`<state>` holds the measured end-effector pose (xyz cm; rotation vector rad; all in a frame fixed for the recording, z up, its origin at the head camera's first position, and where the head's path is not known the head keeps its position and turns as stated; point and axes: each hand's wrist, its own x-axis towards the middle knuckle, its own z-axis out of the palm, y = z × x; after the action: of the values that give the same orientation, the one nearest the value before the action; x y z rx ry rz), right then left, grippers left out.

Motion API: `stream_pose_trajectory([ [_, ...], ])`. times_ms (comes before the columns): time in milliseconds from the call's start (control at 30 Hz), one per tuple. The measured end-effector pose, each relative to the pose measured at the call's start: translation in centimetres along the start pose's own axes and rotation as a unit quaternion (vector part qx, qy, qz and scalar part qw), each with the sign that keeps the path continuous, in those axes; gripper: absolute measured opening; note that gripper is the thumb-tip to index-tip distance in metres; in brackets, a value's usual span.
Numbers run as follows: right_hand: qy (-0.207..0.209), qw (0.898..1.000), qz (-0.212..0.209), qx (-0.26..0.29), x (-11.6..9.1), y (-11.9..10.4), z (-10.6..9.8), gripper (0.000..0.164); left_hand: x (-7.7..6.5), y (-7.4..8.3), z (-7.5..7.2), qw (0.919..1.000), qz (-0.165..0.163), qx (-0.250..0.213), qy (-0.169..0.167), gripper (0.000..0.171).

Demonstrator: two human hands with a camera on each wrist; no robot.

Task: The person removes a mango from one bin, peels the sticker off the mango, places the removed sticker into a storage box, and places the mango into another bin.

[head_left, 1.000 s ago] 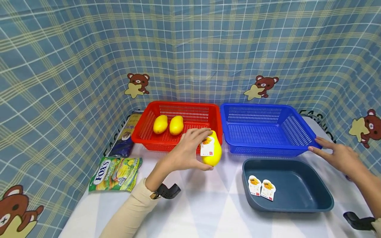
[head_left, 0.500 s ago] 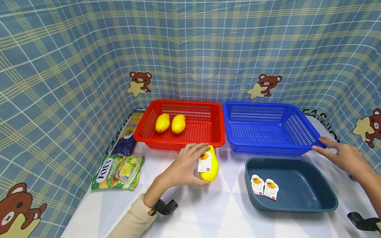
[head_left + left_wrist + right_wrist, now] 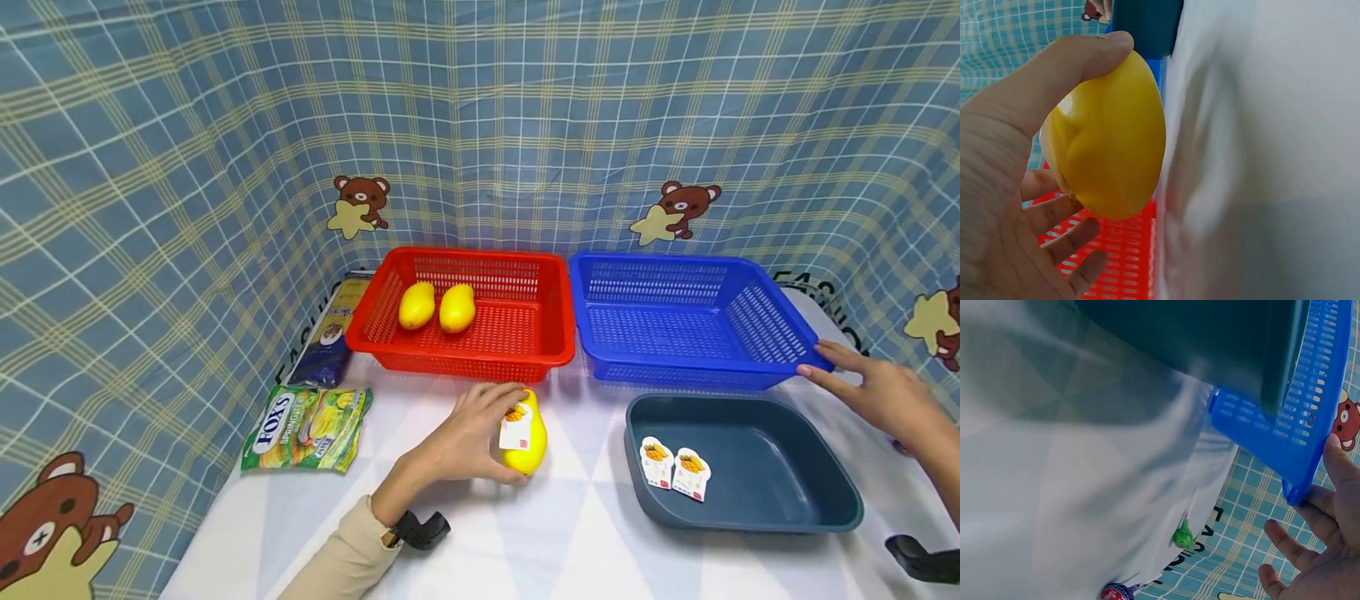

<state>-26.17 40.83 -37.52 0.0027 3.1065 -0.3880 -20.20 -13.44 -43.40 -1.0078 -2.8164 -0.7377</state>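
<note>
My left hand (image 3: pixel 461 437) grips a yellow mango (image 3: pixel 536 442) by its ends, thumb at the near end and fingers at the far end. A white card (image 3: pixel 514 429) with a mango picture lies against the fruit's upper side. Whether the mango touches the table cannot be told. In the left wrist view the thumb presses one end of the mango (image 3: pixel 1113 137). My right hand (image 3: pixel 888 396) pinches the near right corner of the blue basket (image 3: pixel 693 368); the right wrist view has thumb and fingers on either side of its rim (image 3: pixel 1310 469).
Two more mangoes (image 3: pixel 457 308) lie in the red basket (image 3: pixel 465 363). A dark teal tub (image 3: pixel 772 467) with two mango cards (image 3: pixel 691 475) stands front right. At left lie a FOX'S candy bag (image 3: pixel 307 429) and a blue-gold packet (image 3: pixel 330 333). Small wrapped lollipops (image 3: pixel 1183 536) lie at the right.
My left hand has brought the mango with its card down and nearer, from in front of the red basket to low over the table. The right hand stays at the blue basket's corner.
</note>
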Motion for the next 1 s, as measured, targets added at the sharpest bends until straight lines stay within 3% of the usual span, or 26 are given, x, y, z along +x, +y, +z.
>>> stream_pose_trajectory([
  [100, 0.013, 1.0, -0.013, -0.007, 0.2, -0.4, 0.1, 0.086, -0.3, -0.3, 0.3, 0.9999, -0.013, -0.001, -0.007, 0.106],
  [233, 0.068, 0.997, -0.041, -0.016, 0.1, -1.3, 0.2, 0.078, -0.6, -0.6, 0.6, 0.9997, -0.018, -0.012, -0.009, 0.106],
  [467, 0.17, 0.978, -0.116, -0.022, -1.9, -5.3, 0.6, 0.058, -0.5, -0.8, 1.1, 0.9993, -0.014, -0.032, -0.008, 0.112],
  [600, 0.206, 0.96, -0.187, 0.015, -3.3, -8.4, 1.2, 0.047, -0.7, -0.9, 1.2, 0.9995, -0.012, -0.031, 0.0, 0.114],
  [767, 0.229, 0.931, -0.28, 0.053, -4.8, -12.2, 2.0, 0.039, -0.8, -1.1, 1.4, 0.9995, -0.01, -0.028, 0.012, 0.113],
  [867, 0.242, 0.908, -0.335, 0.068, -5.4, -14.7, 2.7, 0.045, -0.8, -1.1, 1.5, 0.9994, -0.018, -0.029, 0.011, 0.115],
  [1000, 0.236, 0.888, -0.388, 0.071, -6.4, -17.9, 3.3, 0.064, -0.7, -1.1, 1.7, 0.9992, -0.021, -0.03, 0.013, 0.117],
])
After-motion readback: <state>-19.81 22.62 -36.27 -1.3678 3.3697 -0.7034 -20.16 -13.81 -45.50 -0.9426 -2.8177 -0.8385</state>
